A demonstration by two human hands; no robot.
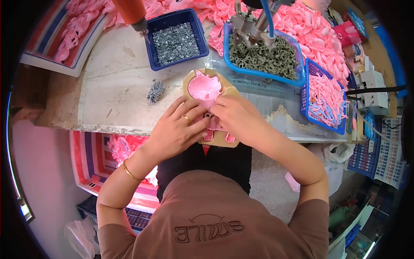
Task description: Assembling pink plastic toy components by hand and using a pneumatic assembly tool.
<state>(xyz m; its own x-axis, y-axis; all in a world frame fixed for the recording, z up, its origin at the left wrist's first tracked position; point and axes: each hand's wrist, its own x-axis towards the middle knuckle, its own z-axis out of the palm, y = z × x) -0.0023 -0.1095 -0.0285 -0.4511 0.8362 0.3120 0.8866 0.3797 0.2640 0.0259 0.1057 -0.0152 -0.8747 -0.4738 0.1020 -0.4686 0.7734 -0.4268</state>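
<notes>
A pink plastic toy shell (205,87) with a rounded, eared head lies hollow side up in a tan holding block (233,90) at the table's front edge. Two pink legs show at the block's near end. My left hand (179,127) bends its fingers over the shell's middle from the left, gripping it there. From the right, my right hand (235,116) pinches at the same spot; its fingertips hide what they hold. A small greyish part (209,115) shows between the hands, its kind unclear.
A blue bin of screws (177,43) stands ahead, beneath a hanging red screwdriver (131,15). Beside it are a tub of grey-green parts (267,56) under a metal fixture (250,26), and a basket of pink and blue strips (325,101). A screw cluster (155,91) lies left. Pink shells (310,34) heap behind.
</notes>
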